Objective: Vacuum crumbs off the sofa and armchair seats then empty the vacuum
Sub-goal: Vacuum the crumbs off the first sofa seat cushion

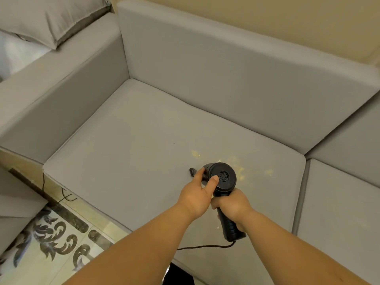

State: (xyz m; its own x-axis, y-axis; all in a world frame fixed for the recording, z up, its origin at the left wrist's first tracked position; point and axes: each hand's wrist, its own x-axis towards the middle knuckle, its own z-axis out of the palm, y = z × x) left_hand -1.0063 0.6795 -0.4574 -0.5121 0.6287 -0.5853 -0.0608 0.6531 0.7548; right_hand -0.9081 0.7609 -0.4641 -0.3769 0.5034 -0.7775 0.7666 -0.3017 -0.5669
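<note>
Head view
Vacuum: a black plastic handheld vacuum with a round vented rear end and a ribbed handle is held over the seat, nozzle end down toward the cushion.
Right hand: the right hand is wrapped tightly around the vacuum's handle, just under the round body.
Left hand: the left hand rests on the left side of the vacuum body, thumb on the rear face and fingers curved round the barrel.
Nozzle: a small dark brush tip shows past the left fingers, at the cushion surface.
Cord: a thin black cord runs from the handle's end leftward.
Crumbs: pale yellow crumbs lie scattered on the grey fabric sofa seat cushion, just beyond and right of the vacuum.
Surroundings: a grey pillow sits on the neighbouring seat at upper left; patterned floor tiles show at lower left.
</note>
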